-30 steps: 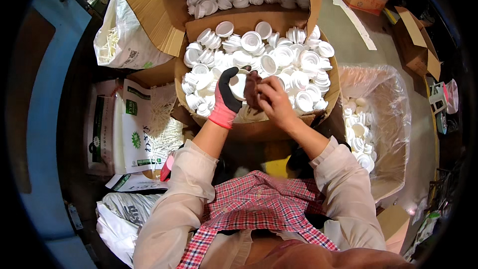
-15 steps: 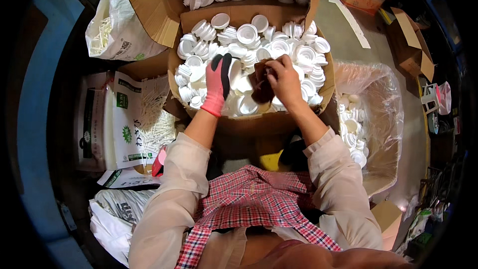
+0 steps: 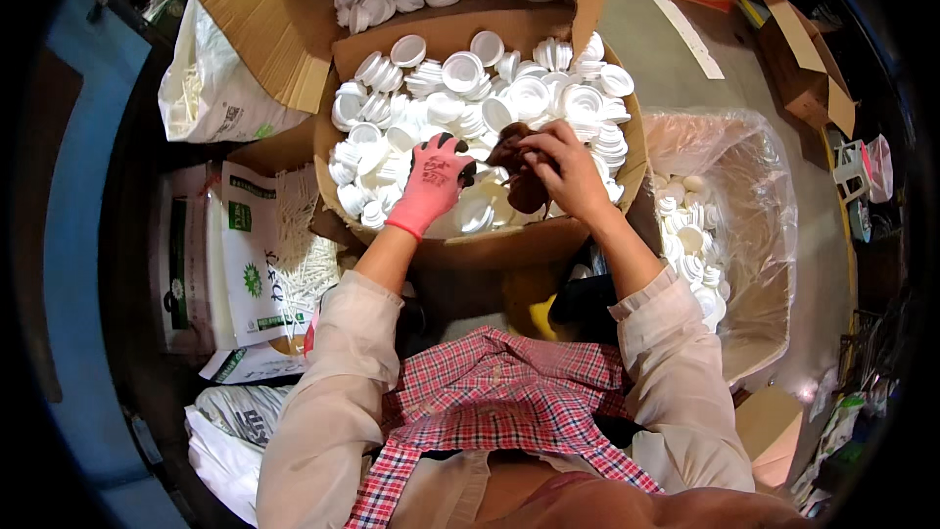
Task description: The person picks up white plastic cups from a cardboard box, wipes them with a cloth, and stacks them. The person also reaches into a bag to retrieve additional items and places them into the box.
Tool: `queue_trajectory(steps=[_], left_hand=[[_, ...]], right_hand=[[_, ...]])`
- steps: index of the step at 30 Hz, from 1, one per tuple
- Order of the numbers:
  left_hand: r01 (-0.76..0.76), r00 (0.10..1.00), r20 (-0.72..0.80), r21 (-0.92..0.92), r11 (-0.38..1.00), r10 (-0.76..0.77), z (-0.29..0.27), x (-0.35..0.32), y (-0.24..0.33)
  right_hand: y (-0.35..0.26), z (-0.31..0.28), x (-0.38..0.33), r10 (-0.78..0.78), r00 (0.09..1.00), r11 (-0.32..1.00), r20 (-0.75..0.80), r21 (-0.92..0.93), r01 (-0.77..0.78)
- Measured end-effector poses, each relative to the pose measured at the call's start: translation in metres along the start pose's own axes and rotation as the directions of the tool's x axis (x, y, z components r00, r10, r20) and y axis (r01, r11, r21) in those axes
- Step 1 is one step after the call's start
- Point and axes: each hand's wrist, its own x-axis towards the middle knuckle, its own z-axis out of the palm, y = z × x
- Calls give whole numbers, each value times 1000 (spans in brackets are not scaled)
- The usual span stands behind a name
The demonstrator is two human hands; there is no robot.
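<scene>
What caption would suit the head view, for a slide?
A bare right hand holds a dark brown cloth beside a gloved left hand, over round white pieces in a cardboard box.

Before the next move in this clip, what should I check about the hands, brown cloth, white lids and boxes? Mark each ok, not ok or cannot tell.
1. Right hand has hold of the brown cloth: ok.
2. Left hand wears a glove: ok, pink with black fingertips.
3. Both hands gloved: not ok, the right is bare.
4. Left hand's grip on a lid: cannot tell, its fingers are partly hidden.
5. Cardboard box of white lids open: ok.
6. Plastic-lined box at right open: ok, with lids inside.
</scene>
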Motion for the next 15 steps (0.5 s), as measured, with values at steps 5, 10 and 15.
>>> queue_trajectory(steps=[5, 10, 15], left_hand=[[-191, 970, -215, -382, 904, 114, -35, -2, 21], [-106, 934, -60, -988, -114, -352, -33, 2, 8], [-96, 970, -118, -989, 110, -212, 11, -1, 16]], right_hand=[[5, 15, -2, -262, 956, 915, 134, -281, 290], [-21, 5, 7, -283, 957, 941, 59, -177, 289], [-37, 53, -9, -341, 940, 901, -25, -293, 319]])
